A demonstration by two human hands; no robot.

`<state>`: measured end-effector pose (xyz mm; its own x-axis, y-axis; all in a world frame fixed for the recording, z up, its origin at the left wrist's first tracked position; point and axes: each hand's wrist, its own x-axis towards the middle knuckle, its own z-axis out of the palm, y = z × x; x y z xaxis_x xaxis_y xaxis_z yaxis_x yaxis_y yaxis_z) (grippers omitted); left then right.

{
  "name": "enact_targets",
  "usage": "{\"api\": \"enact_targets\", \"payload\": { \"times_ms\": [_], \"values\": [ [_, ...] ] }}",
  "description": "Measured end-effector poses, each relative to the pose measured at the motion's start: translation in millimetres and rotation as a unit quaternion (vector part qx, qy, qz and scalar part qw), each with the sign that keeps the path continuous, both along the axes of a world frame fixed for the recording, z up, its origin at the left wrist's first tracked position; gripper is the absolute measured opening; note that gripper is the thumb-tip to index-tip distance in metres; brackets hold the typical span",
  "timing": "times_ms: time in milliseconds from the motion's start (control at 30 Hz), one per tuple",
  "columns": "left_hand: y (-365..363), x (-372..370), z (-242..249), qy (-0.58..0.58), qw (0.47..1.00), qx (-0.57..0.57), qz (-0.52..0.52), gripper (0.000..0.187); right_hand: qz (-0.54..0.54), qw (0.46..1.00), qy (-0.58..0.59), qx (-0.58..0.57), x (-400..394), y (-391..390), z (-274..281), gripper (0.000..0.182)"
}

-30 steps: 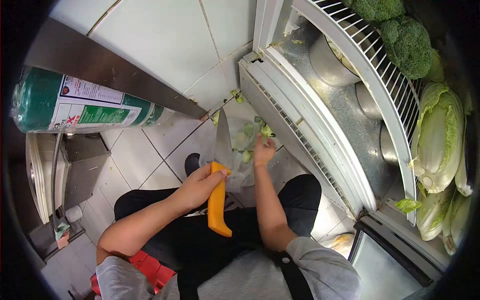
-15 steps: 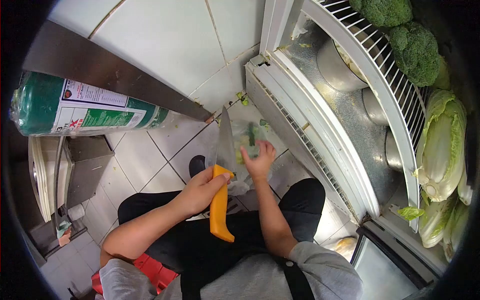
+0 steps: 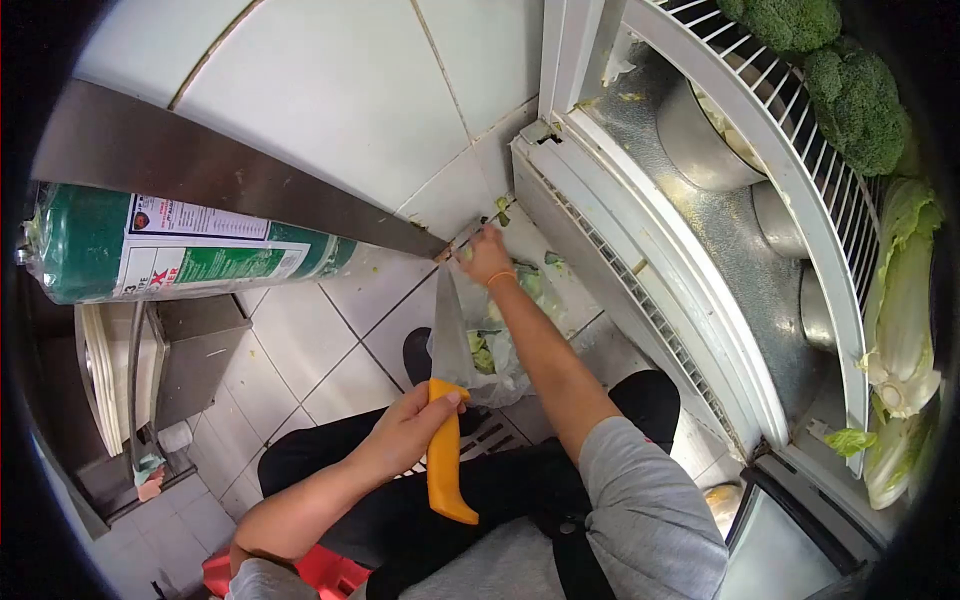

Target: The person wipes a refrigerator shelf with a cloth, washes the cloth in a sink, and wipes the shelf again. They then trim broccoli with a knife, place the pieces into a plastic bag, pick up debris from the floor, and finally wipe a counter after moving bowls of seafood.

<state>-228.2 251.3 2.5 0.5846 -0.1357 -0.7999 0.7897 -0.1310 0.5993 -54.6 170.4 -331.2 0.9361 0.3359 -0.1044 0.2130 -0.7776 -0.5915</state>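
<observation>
My left hand (image 3: 415, 428) is wrapped round the yellow handle of a large kitchen knife (image 3: 447, 440). Its broad blade points away from me, over the tiled floor. My right hand (image 3: 484, 257) is stretched down to the floor corner by the wall, fingers curled downward beside small green leaf scraps (image 3: 501, 207). What those fingers hold, if anything, is hidden. Between my feet, partly behind my right forearm, lies a clear plastic bag (image 3: 510, 378) with green vegetable trimmings (image 3: 482, 353) in it.
An open fridge (image 3: 690, 290) on the right holds metal pots (image 3: 705, 140), with broccoli (image 3: 855, 110) and leafy cabbages (image 3: 900, 330) on its wire shelf (image 3: 785, 125). A wrapped green roll (image 3: 200, 250) lies under a metal beam (image 3: 230, 175) on the left. A red object (image 3: 325, 572) is behind me.
My right hand has moved forward from above the plastic bag to the floor corner, and its fingers have gone from spread to curled. The knife stays in my left hand.
</observation>
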Motion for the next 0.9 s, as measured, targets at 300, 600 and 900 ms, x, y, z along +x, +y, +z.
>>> {"api": "enact_targets", "payload": {
  "times_ms": [300,600,900],
  "values": [
    [-2.5,2.7,-1.3,-0.008,1.000,-0.005,0.004,0.030,-0.089,0.961,-0.005,0.261,-76.4,-20.9,60.2,0.045],
    [-10.8,7.0,-1.0,-0.032,0.999,0.008,-0.014,0.029,-0.148,0.987,-0.064,0.027,-55.9,-91.0,6.9,0.039],
    [-9.7,9.4,-1.5,-0.017,1.000,0.007,-0.019,0.030,-0.067,0.996,-0.052,-0.020,-72.2,-149.9,-30.2,0.039]
  ]
}}
